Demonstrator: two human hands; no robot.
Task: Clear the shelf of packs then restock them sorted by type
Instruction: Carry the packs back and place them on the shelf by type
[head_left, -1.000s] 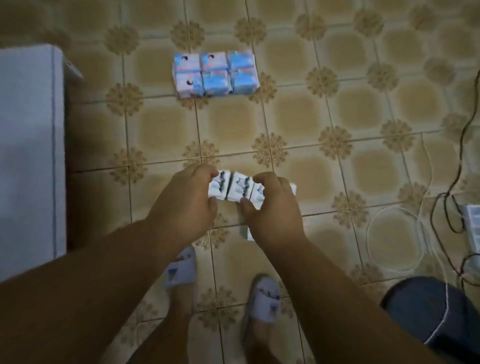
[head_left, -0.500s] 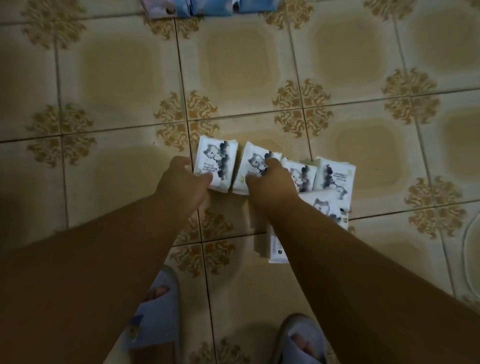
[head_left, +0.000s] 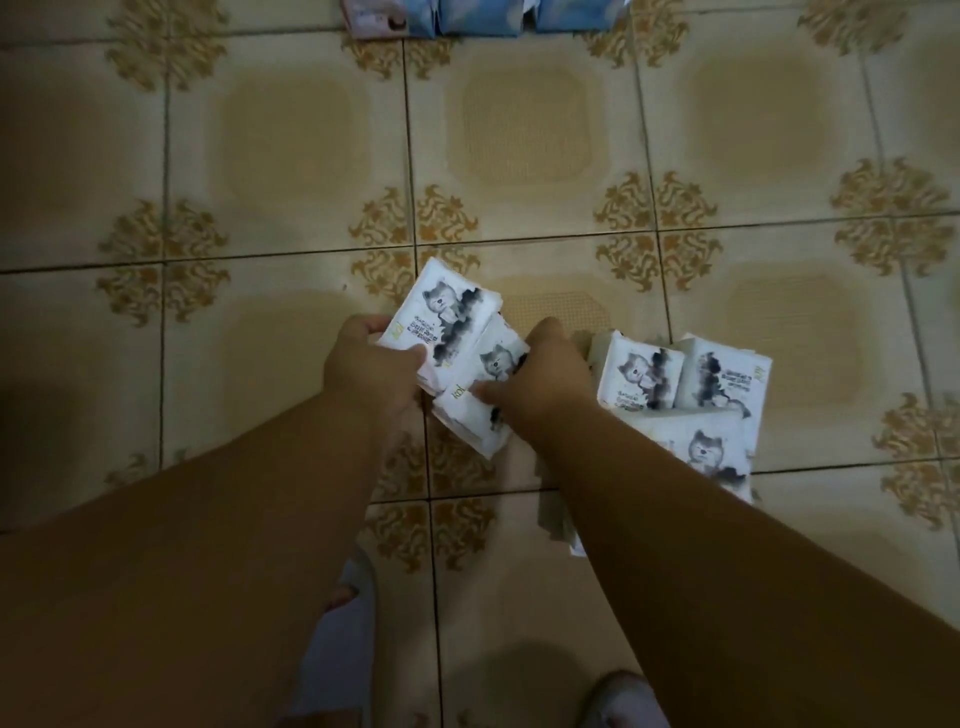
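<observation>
Packs of tissue, white with a grey cat drawing, lie on the tiled floor (head_left: 519, 130) in the head view, the only view supplied. None sits on a shelf; no shelf is in frame.

Left hand (head_left: 371, 371): fingers curled round the lower edge of a tilted white pack (head_left: 441, 325), thumb on its face. Right hand (head_left: 540, 379): fingers and thumb clamped on a second white pack (head_left: 470, 423), which overlaps the first. Both packs appear raised off the tiles, though this cannot be confirmed from above.

Just to the right of the right hand, a loose cluster of white packs (head_left: 685, 400) rests on the floor, touching and partly overlapping one another. At the top edge, well apart from these, a row of blue and pink packs (head_left: 467, 18) is cut off by the frame.

Judgement: the shelf seems already cleared, and the step in hand is gathering the cat-printed type into one bundle. The next move calls for squaring the two held packs together, then collecting the cluster on the right without mixing in the coloured row.

Writing: green letters near each pack's edge look like "kol", incomplete. Small dark lines of print beside the cat are too fine to read.
</observation>
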